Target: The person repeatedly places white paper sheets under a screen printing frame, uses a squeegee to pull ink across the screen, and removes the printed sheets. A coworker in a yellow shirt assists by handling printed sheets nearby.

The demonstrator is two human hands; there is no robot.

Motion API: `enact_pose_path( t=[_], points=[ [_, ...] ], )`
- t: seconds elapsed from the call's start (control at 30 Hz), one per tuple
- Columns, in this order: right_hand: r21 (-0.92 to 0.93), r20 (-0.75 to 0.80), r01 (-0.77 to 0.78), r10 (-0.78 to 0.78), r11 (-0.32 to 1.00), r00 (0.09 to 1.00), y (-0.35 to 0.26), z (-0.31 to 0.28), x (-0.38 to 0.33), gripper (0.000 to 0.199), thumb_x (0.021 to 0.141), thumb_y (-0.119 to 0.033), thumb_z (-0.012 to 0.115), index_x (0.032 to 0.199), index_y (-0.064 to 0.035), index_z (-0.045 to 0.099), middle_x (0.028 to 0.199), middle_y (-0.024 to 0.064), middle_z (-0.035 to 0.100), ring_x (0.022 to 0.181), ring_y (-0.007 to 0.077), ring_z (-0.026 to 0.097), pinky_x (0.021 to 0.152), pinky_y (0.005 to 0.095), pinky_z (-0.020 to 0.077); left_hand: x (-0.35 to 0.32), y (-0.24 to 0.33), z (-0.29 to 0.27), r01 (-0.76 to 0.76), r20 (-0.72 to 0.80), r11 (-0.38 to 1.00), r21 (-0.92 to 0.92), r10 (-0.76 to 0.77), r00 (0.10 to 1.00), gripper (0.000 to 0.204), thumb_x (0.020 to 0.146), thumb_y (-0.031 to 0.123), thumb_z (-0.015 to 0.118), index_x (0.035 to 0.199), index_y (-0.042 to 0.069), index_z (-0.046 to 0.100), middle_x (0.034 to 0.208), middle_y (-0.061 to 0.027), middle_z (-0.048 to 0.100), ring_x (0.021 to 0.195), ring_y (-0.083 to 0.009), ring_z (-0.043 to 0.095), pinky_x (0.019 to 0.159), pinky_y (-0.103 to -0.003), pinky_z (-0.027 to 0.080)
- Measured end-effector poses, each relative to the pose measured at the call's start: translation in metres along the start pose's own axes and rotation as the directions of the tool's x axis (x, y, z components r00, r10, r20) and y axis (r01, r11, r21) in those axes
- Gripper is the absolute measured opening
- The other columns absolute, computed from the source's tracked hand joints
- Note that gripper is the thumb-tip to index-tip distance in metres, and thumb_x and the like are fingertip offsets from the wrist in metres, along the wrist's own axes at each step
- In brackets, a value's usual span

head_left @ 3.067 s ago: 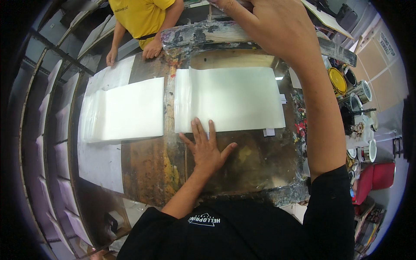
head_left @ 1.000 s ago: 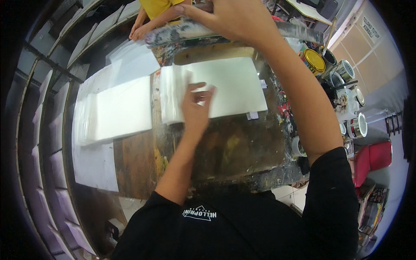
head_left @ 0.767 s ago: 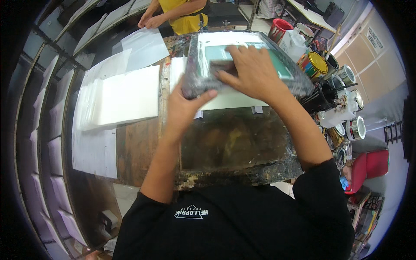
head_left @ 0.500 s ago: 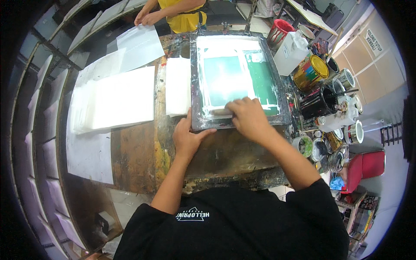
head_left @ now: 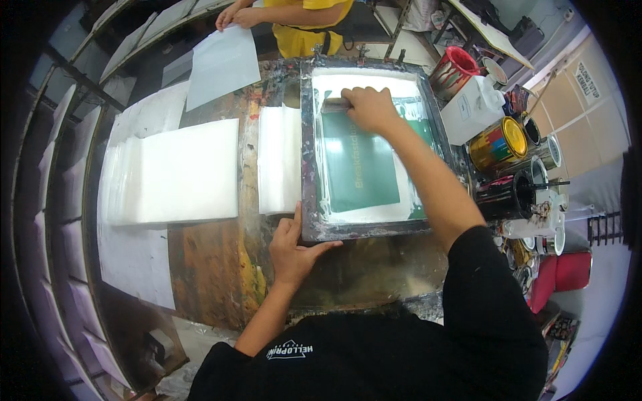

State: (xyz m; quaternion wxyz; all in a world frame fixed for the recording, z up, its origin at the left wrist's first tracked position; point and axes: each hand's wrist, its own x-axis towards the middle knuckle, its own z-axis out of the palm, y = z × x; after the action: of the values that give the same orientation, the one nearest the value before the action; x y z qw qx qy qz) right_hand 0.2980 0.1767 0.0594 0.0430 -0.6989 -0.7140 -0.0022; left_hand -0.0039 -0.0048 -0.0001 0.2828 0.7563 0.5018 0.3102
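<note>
A dark-rimmed screen-printing frame (head_left: 374,232) lies on the stained table, hinged at its far side. Inside it, the green mesh (head_left: 358,170) carries lettering and has white ink smeared around its borders. My right hand (head_left: 374,110) is closed around a squeegee (head_left: 336,105) at the far part of the mesh; much of the squeegee is hidden under the fingers. At the near left corner, my left hand (head_left: 293,257) touches the frame, thumb stretched along the near edge and fingers pointing up the left side. White paper (head_left: 279,160) lies close beside the frame's left edge.
A thick stack of white paper (head_left: 187,170) sits farther left. Across the table, another person in yellow holds a translucent sheet (head_left: 224,67). Paint cans (head_left: 498,144) and a white jug (head_left: 473,110) crowd the right side. Racks (head_left: 83,244) line the left.
My right hand has moved the squeegee from the near end of the mesh to its far end. Lettering now shows on the mesh. My left hand stays at the frame's corner.
</note>
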Motion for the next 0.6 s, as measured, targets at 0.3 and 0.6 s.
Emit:
enact_pose_path(
  t=[0.3,0.6],
  points=[
    [-0.042,-0.054,0.027,-0.029,0.999,0.998,-0.001,0.005,-0.014,0.038,0.089,-0.024,0.071,0.125,-0.0146,0.065,0.112,0.0102,0.072,0.110,0.0335,0.070,0.093,0.0595,0.0487,-0.002,0.002,0.001,-0.035,-0.026,0.994,-0.107,0.032,0.999,0.107,0.068,0.029,0.101,0.156,-0.003,0.049,0.116,-0.0234,0.075,0.104,-0.0271,0.075,0.090,-0.038,0.058],
    [0.049,-0.013,0.066,-0.065,0.997,0.998,-0.072,-0.057,-0.204,0.043,0.089,-0.038,0.074,0.110,-0.0031,0.061,0.101,0.0137,0.068,0.095,0.0340,0.069,0.080,0.0499,0.0506,0.001,0.008,0.001,-0.047,-0.055,0.979,-0.197,0.037,0.998,0.102,0.077,0.044,0.094,0.155,-0.003,0.048,0.107,-0.0220,0.075,0.093,-0.0336,0.074,0.083,-0.041,0.058]
  ],
)
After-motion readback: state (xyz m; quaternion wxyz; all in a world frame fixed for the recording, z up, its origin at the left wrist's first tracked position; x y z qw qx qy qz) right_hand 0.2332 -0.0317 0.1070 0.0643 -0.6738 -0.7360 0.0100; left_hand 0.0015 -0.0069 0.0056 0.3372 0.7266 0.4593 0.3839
